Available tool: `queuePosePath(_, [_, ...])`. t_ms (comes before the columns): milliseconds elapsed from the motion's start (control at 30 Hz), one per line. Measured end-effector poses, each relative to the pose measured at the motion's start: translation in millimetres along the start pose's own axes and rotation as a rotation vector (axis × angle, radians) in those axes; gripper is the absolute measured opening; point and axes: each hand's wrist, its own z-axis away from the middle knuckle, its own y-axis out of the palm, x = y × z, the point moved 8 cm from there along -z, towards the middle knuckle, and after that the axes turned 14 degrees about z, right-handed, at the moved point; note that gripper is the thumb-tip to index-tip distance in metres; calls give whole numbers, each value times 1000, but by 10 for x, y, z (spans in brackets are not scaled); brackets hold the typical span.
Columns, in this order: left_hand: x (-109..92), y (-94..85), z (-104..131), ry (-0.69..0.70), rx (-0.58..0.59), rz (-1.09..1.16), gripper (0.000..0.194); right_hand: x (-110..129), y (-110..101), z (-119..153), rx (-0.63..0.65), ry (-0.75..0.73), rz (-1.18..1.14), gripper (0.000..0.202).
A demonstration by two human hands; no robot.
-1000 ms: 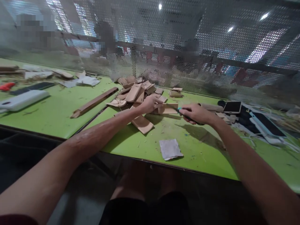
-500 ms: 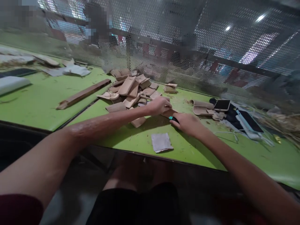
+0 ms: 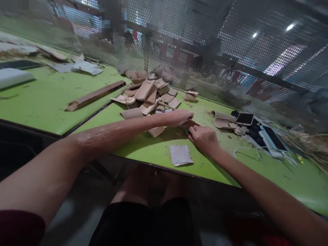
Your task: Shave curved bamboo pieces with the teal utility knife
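A flat tan piece (image 3: 191,123) of stiff bark-like material lies between my hands, low over the green table. My left hand (image 3: 179,118) is closed on its left end, fingers bent around it. My right hand (image 3: 204,137) is closed at its near right side, around a small tool with a teal tip (image 3: 187,131); the rest of that tool is hidden under my fingers. Just behind my left hand rises a pile of similar curved tan pieces (image 3: 146,90). Nearer me lies a folded greyish square sheet (image 3: 180,154).
A long brown strip (image 3: 94,95) lies to the left beside the seam between tables. To the right are curled tan pieces (image 3: 224,119), a phone (image 3: 245,119), a second phone (image 3: 274,137) and a white cable (image 3: 247,149). A perforated metal screen (image 3: 174,51) stands behind the green table (image 3: 151,155).
The view has shifted slightly. My right hand has turned so its knuckles face up, and the tool's dark handle is now covered. My left hand stays at the tan piece.
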Motion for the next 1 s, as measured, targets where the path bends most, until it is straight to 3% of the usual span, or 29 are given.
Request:
queuePosePath(200, [8, -121, 27, -47, -62, 81, 9, -92, 3, -20, 31, 61, 7, 33])
queuePosePath(400, [53, -53, 73, -108, -5, -3, 30, -255, 52, -36, 95, 246, 37, 32])
queuePosePath(600, [136, -69, 46, -6, 19, -272, 50, -276, 128, -21, 78, 242, 61, 33])
queuePosePath(700, [237, -154, 10, -31, -42, -368, 38, -344, 168, -30, 75, 294, 95, 36])
queuePosePath(833, [257, -295, 22, -136, -121, -492, 30, -427, 287, -60, 223, 376, 73, 36])
queuePosePath(1000, [11, -362, 38, -132, -109, -626, 44, -526, 304, -26, 405, 511, -65, 42])
